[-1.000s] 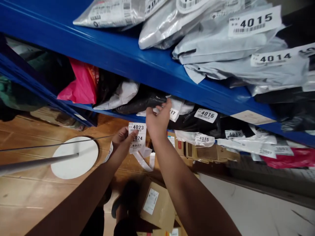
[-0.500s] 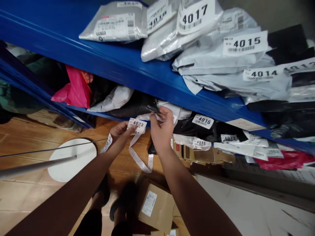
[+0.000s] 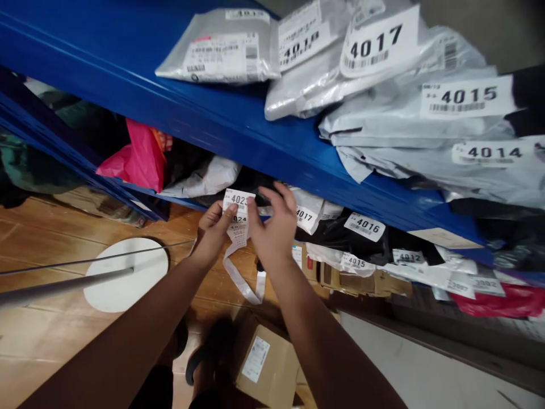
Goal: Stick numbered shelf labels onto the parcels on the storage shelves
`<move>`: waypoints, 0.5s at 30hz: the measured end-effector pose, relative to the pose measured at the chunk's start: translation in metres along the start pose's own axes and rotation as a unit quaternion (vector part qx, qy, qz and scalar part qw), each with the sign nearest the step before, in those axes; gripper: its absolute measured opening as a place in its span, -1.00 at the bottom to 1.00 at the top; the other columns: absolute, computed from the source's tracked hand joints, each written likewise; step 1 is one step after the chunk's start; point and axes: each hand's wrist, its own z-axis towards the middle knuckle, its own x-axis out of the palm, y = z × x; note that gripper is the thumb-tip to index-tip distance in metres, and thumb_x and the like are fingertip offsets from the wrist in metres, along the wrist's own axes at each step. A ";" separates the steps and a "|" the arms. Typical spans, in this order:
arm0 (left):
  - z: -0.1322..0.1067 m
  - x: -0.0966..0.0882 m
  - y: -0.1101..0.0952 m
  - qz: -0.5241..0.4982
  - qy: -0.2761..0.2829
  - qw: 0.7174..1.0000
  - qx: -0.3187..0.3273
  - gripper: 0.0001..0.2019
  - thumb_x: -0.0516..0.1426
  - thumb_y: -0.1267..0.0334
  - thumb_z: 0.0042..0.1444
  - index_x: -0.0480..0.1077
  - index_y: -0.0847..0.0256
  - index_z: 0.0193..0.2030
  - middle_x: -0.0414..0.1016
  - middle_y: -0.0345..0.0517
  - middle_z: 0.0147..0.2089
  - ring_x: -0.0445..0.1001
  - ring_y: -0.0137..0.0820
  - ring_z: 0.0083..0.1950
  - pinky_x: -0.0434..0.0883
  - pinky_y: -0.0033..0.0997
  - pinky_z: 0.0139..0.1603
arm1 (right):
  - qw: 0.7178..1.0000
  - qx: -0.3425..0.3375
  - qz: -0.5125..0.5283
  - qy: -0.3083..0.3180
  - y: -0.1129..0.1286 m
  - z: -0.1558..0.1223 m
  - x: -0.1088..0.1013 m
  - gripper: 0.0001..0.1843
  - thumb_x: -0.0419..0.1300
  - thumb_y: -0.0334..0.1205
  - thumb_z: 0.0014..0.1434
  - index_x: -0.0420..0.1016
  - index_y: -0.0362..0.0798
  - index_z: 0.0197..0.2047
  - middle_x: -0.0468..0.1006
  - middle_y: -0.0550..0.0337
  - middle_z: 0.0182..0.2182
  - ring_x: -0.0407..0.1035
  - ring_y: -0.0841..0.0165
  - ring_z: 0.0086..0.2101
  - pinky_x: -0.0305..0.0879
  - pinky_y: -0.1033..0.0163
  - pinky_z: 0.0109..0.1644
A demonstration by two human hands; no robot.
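Pinched in my left hand is a strip of printed number labels, with 4023 on top and 4024 below it. The rest of the strip loops down toward the floor. My right hand is at the label's right edge, its thumb tip on or just beside the 4023 label; its other fingers are raised and apart. Just behind the hands, on the lower shelf, lie a dark parcel and a white parcel labelled 4017. A black parcel labelled 4016 is to their right.
A blue shelf beam crosses above my hands, with grey bagged parcels on it. A pink bag lies at the lower shelf's left. Below are a cardboard box and a round white base with a pole.
My right hand has moved left from the dark parcel on the lower shelf to the label strip. The strip's top is raised and more upright, showing more labels. The view has shifted slightly.
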 end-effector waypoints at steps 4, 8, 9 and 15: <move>0.005 -0.011 0.001 -0.033 0.033 0.999 0.014 -0.72 0.32 0.07 -0.10 0.38 0.17 -0.36 0.41 -0.36 -0.53 0.35 -0.57 -0.54 0.28 -0.60 -0.50 | 1.000 -0.008 0.022 0.021 0.024 -0.003 0.022 -0.65 0.09 -0.18 0.18 0.36 -0.08 0.02 0.42 -0.09 0.04 0.23 0.13 0.13 -0.02 -0.13 0.27; 0.013 -0.008 -0.002 -0.058 0.058 0.996 0.020 -0.74 0.31 0.12 -0.07 0.42 0.18 -0.29 0.38 -0.38 -0.55 0.32 -0.60 -0.56 0.31 -0.62 -0.49 | 0.999 0.000 0.015 0.038 0.028 -0.002 0.027 -0.59 0.05 -0.17 0.22 0.30 -0.13 0.11 0.35 -0.13 0.10 0.13 0.08 0.20 -0.09 -0.16 0.27; 0.013 -0.007 -0.002 -0.045 0.059 0.997 0.019 -0.74 0.30 0.12 -0.06 0.44 0.18 -0.27 0.38 -0.37 -0.55 0.33 -0.59 -0.55 0.33 -0.61 -0.47 | 0.999 0.005 0.013 0.030 0.023 -0.002 0.023 -0.60 0.04 -0.18 0.22 0.32 -0.13 0.09 0.36 -0.12 0.09 0.14 0.08 0.19 -0.06 -0.15 0.26; 0.006 0.002 0.004 0.088 0.020 0.996 0.001 -0.69 0.33 0.09 -0.14 0.50 0.22 -0.27 0.56 -0.23 -0.43 0.45 -0.47 -0.44 0.39 -0.52 -0.41 | 0.999 -0.012 -0.047 0.013 -0.016 0.002 -0.021 -0.78 0.17 -0.13 0.17 0.57 -0.04 -0.20 0.55 0.03 -0.11 0.27 0.11 -0.06 0.18 -0.02 0.09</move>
